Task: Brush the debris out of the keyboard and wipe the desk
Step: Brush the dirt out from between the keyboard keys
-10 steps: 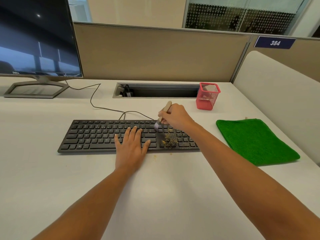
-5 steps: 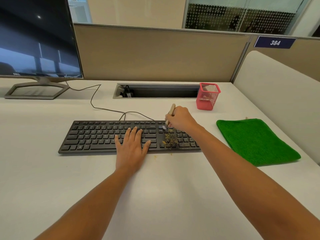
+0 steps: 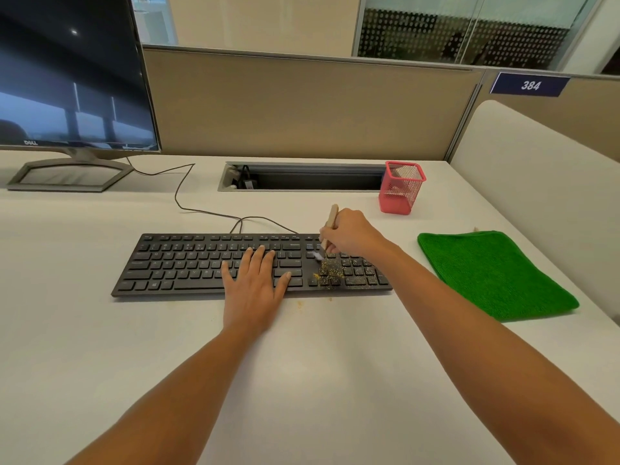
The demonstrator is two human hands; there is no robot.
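Keyboard [image 3: 188, 263]: black, flat on the white counter [image 3: 302, 364], long edge toward the person; its cable [image 3: 181, 196] runs back toward the monitor.
Debris [image 3: 330, 273]: yellowish crumbs scattered over the keys near the right end; a few specks lie on the counter just in front of the keyboard.
Brush [image 3: 332, 216]: small, with its wooden handle tilted up and away and pale bristles touching the keys just behind the crumbs.
Right hand [image 3: 352, 234]: fingers curled round the brush handle, gripping it.
Left hand [image 3: 255, 283]: fingers straight and slightly spread, lying flat on the middle keys.
Cloth [image 3: 493, 273]: green, folded, on the counter to the right of the keyboard, apart from it and from both hands.
Pink mesh cup [image 3: 401, 187]: upright behind the right hand, beside the cable slot [image 3: 302, 177].
Monitor [image 3: 67, 78]: at the back left.
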